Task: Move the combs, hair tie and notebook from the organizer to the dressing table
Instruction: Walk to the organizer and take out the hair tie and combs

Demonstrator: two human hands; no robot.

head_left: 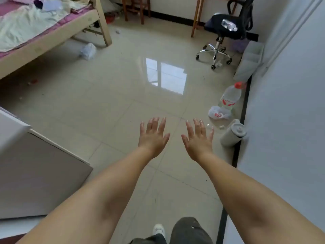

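Observation:
My left hand (153,138) and my right hand (198,140) are stretched out side by side over the tiled floor, palms down, fingers spread, holding nothing. No comb, hair tie or notebook shows in the head view. A grey fabric organizer with pockets (249,61) leans against the right wall; its contents are hidden from here. The corner of a white piece of furniture (35,166) stands at the left; I cannot tell whether it is the dressing table.
A bed (44,32) fills the far left. A black office chair (228,30) with a water bottle on its seat stands at the back right. Along the right wall lie a large plastic bottle (229,96), a plastic bag (219,113) and a grey flask (233,132).

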